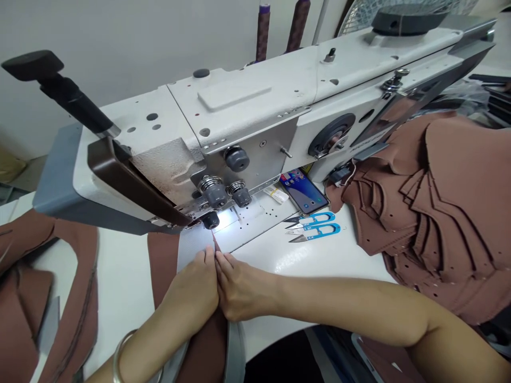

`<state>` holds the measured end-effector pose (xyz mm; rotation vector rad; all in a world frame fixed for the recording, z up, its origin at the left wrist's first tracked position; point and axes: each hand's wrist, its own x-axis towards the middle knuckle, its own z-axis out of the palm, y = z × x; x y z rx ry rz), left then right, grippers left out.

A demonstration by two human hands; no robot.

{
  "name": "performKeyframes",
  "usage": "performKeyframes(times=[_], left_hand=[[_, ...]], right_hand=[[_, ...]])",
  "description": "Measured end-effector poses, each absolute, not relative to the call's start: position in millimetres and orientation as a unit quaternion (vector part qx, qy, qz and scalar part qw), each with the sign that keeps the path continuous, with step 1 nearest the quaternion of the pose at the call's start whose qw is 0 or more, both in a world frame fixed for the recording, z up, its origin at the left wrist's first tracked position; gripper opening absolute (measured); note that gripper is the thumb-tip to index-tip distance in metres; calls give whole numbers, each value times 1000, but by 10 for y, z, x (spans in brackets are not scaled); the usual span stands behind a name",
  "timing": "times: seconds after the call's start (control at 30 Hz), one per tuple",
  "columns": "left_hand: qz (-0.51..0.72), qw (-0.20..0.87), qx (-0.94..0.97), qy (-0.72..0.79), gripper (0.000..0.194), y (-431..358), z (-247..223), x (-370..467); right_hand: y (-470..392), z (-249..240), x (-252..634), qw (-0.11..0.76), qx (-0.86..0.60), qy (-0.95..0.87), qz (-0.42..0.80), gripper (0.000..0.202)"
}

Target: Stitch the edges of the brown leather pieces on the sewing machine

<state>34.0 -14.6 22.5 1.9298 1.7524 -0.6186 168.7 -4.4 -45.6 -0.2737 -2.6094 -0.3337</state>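
My left hand [198,284] and my right hand [241,287] meet just in front of the lit needle area of a white sewing machine [247,106]. Both are closed on the edges of a brown leather-like piece [209,340] with a grey backing [195,243]. The fingertips press the edges together at a seam line leading under the machine head. The piece hangs down between my forearms toward the table's front edge. What the fingers pinch is partly hidden by the hands themselves.
Two blue thread snips [321,230] and a phone [304,191] lie right of the needle. A pile of brown cut pieces [447,202] fills the right side; more brown pieces [85,287] lie left. Thread spools [262,33] and a fan [371,16] stand behind.
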Motion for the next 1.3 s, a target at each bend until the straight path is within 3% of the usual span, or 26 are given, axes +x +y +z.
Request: performKeyframes(times=[0.37,1.3], left_hand=[[-138,250,704,650,59,-56,164,286],[-159,252,696,654,62,-18,183,235]], right_hand=[[-20,-478,1681,252,-96,-956,-119,28],[127,-499,1615,240,-73,-960,-125,20]])
